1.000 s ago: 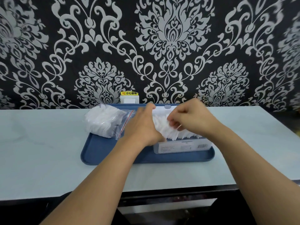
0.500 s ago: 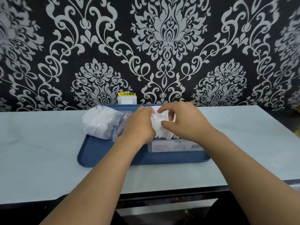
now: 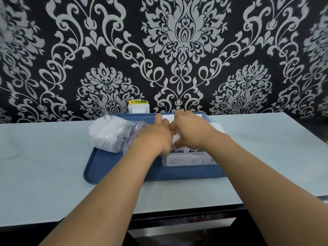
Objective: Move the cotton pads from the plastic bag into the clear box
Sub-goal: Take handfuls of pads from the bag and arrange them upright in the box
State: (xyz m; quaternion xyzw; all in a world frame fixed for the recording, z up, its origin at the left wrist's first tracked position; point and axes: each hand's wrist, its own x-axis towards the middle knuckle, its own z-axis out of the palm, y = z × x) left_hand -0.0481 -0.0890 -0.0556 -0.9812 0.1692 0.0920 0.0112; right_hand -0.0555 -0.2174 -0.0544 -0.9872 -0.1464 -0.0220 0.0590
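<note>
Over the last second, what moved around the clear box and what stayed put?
Both hands closed in over the clear box: the left hand and right hand now nearly touch, covering most of the cotton pads that were fanned out earlier. The plastic bag and blue tray stayed as they were.

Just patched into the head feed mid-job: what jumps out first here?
Both hands, the left hand and right hand, meet over the clear box on the blue tray, working white cotton pads into it. Left of them lies the plastic bag, holding more pads.
</note>
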